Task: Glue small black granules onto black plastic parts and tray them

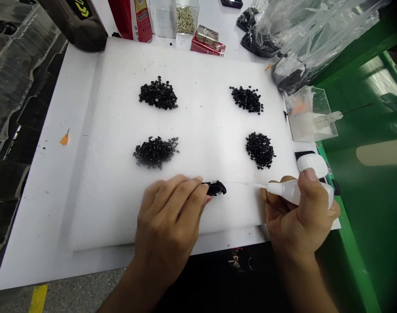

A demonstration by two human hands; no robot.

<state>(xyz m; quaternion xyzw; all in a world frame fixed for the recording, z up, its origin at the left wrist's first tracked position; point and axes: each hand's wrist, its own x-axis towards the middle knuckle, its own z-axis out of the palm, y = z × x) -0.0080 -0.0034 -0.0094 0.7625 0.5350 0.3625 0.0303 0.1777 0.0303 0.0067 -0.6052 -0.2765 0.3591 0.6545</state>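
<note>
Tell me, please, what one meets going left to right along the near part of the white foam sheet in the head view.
Bare left hand → clump of small black pieces → white squeeze-bottle nozzle → bare right hand

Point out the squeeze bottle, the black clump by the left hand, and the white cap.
Squeeze bottle (291,192): head view, on its body.
Black clump (217,188): head view, on its top.
White cap (312,165): head view, on its top.

Pretty sure this is a factory assembly workstation: green steel bench frame (355,74), white foam pad (114,113), piles of tiny black parts (158,93), clear acrylic bins (311,114). Yellow floor marking (38,299) on the concrete seals it.
</note>
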